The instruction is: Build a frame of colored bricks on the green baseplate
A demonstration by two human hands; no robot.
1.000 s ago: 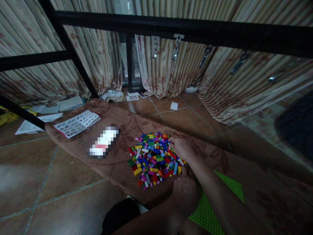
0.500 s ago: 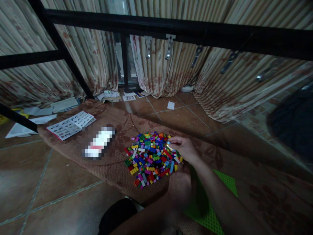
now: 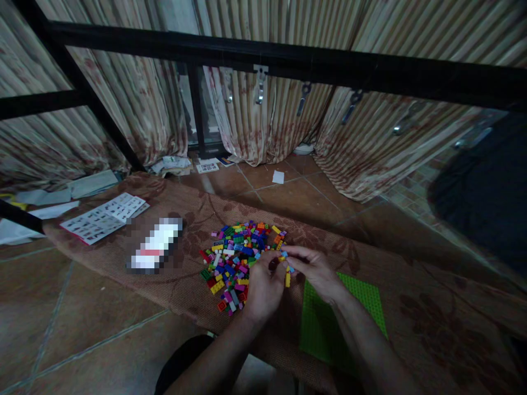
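A pile of small colourful bricks [image 3: 234,258] lies on the brown patterned cloth [image 3: 193,296]. Over its right side my left hand [image 3: 265,285] is closed, its fingertips pinched on something small that I cannot make out. Close beside it, my right hand [image 3: 315,269] pinches a small light blue brick [image 3: 284,254] between thumb and fingers. The two hands' fingertips nearly meet. Just below them shows a yellow brick [image 3: 287,278]. Partly under my right forearm lies a green studded baseplate [image 3: 321,323].
Left of the pile are a blurred-out phone [image 3: 156,244] and a printed leaflet [image 3: 105,218]. A black metal frame [image 3: 247,46] crosses above the cloth, with striped curtains [image 3: 272,120] behind. Papers lie on the tiled floor.
My left hand has moved up and left over the pile, off the baseplate's side. My right hand has come down beside it. The view has shifted to the right.
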